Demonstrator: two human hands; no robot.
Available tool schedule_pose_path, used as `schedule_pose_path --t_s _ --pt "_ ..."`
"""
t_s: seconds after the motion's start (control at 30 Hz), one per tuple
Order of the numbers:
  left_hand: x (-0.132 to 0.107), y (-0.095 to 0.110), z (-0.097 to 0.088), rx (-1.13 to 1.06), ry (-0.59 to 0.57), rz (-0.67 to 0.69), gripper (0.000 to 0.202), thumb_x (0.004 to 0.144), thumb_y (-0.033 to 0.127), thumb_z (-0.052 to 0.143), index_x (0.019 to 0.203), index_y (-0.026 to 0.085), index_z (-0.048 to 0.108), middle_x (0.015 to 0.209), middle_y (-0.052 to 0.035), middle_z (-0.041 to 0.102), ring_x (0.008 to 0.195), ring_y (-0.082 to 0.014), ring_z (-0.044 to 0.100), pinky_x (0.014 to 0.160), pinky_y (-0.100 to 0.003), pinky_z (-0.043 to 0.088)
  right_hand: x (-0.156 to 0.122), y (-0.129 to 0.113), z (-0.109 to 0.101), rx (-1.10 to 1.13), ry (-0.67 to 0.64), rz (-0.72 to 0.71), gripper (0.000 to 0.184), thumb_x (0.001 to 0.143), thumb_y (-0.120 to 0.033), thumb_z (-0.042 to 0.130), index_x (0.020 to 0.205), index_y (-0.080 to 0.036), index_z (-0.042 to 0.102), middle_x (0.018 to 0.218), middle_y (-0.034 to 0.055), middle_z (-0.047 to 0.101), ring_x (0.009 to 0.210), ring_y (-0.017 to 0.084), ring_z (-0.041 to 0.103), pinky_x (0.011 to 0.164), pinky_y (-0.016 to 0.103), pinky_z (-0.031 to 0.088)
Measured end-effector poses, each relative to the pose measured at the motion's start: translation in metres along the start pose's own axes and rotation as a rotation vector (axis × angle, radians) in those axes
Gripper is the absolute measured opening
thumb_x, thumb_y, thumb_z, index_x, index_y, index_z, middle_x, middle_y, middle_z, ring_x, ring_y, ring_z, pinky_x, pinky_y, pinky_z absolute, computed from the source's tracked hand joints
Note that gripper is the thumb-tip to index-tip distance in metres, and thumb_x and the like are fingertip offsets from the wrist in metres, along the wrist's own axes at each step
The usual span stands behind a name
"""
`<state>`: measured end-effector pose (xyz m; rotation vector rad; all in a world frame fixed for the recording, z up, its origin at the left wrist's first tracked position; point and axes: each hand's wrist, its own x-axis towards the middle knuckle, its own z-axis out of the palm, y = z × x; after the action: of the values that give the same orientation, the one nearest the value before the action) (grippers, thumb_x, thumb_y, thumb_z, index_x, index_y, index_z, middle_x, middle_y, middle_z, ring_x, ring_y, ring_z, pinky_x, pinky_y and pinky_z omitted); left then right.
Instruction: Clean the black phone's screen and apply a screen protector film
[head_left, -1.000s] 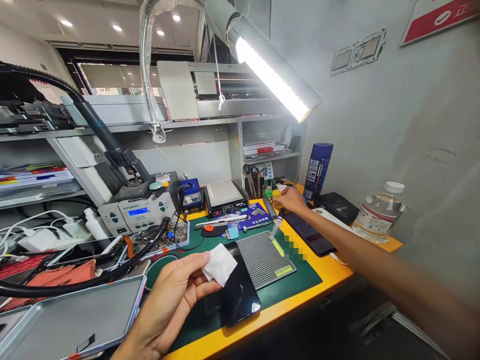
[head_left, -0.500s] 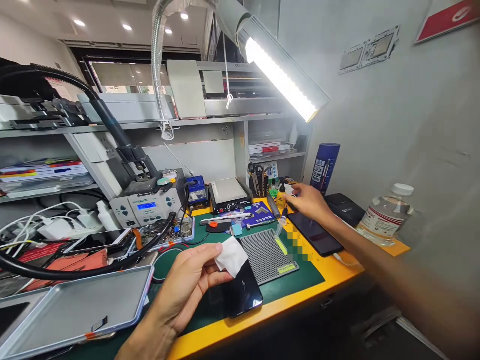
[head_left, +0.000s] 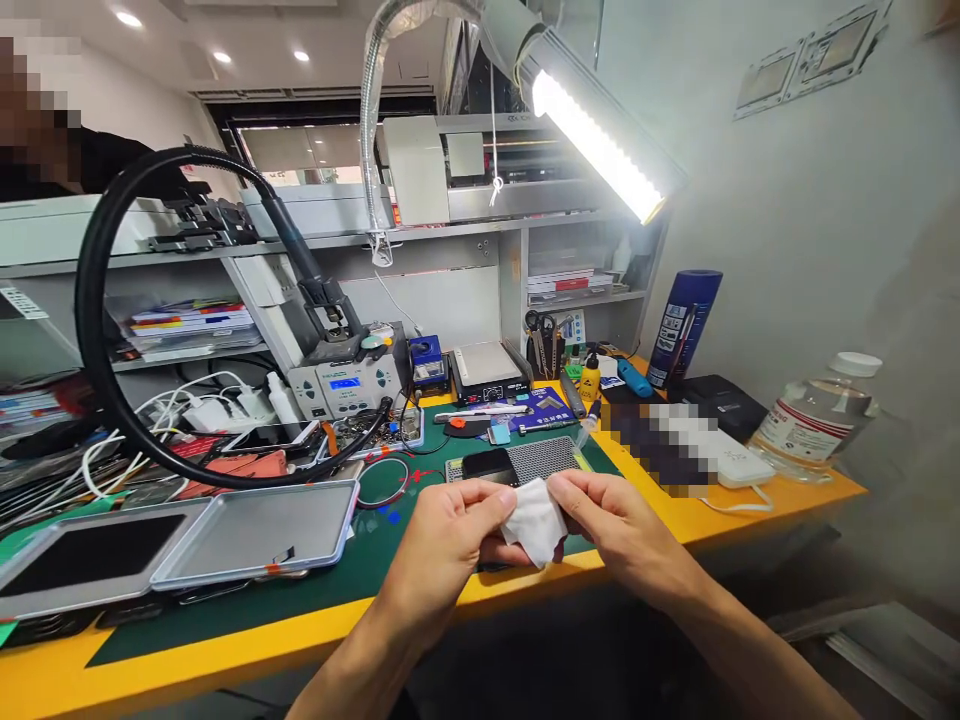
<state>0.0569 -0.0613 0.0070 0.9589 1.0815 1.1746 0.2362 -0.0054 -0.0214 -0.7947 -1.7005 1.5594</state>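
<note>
Nearest are the person's two forearms, which come up from below and converge. The left hand (head_left: pixel 450 525) and the right hand (head_left: pixel 630 530) face each other above the near edge of the yellow table (head_left: pixel 247 645). Each pinches, with thumb above and fingers curled below, one side of a small white soft cloth (head_left: pixel 535 525), so both are grasping it.

Behind them, the hands and the cloth stand before a flat black smartphone (head_left: pixel 487 466) and partly cover it. Under its far end is a grey mat with many small holes (head_left: pixel 553 459), on a large dark green mat (head_left: pixel 315 600). Farther off there are a small yellow bottle with black top (head_left: pixel 590 380) and, to the left, a grey boxy station with blue display (head_left: pixel 350 388).

The cloth is stretched sideways between the thumbs, and one loose corner points down, toward the person; being creased, it has no certain long axis. The phone's visible end points away, toward the shelf (head_left: pixel 442 232).
</note>
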Motion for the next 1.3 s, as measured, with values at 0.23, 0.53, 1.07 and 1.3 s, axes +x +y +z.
schedule_pose_path --t_s 0.23,0.53,1.07,1.3 --pt "-0.013 -0.001 0.004 0.069 -0.030 0.013 0.028 0.081 0.038 0.077 0.078 0.011 0.077 0.074 -0.0088 0.075 0.065 -0.0185 0.070 0.065 -0.027 0.061 -0.011 0.001 0.003 0.013 -0.015 0.022 0.051 0.093 -0.061 0.063 0.080 -0.012 0.062 0.073 0.0019 0.056 0.065 0.010 0.048 0.061 0.021 0.042" --pt "-0.015 -0.006 0.006 0.209 -0.012 0.021 0.029 0.083 0.037 0.072 0.082 0.010 0.079 0.077 -0.0100 0.075 0.066 -0.0188 0.070 0.066 -0.028 0.061 -0.026 0.005 0.011 -0.094 -0.041 0.016 0.044 0.096 -0.057 0.061 0.086 -0.014 0.065 0.079 0.0029 0.060 0.071 0.012 0.052 0.064 0.022 0.045" --pt "-0.034 -0.027 -0.002 0.256 0.122 -0.124 0.045 0.091 0.040 0.063 0.124 0.009 0.064 0.085 -0.0122 0.079 0.064 -0.0176 0.072 0.056 -0.024 0.058 -0.053 0.039 -0.030 0.213 0.108 0.293 0.046 0.082 -0.058 0.079 0.095 -0.014 0.078 0.090 0.0088 0.070 0.076 0.017 0.061 0.065 0.025 0.058" --pt "0.014 0.012 -0.052 0.389 0.331 -0.266 0.023 0.089 0.028 0.065 0.104 0.010 0.063 0.106 -0.0145 0.074 0.069 -0.0165 0.072 0.055 -0.027 0.061 -0.038 0.032 -0.061 0.339 0.341 0.412 0.050 0.068 -0.048 0.092 0.099 -0.011 0.079 0.111 0.0140 0.070 0.101 0.026 0.065 0.083 0.035 0.067"
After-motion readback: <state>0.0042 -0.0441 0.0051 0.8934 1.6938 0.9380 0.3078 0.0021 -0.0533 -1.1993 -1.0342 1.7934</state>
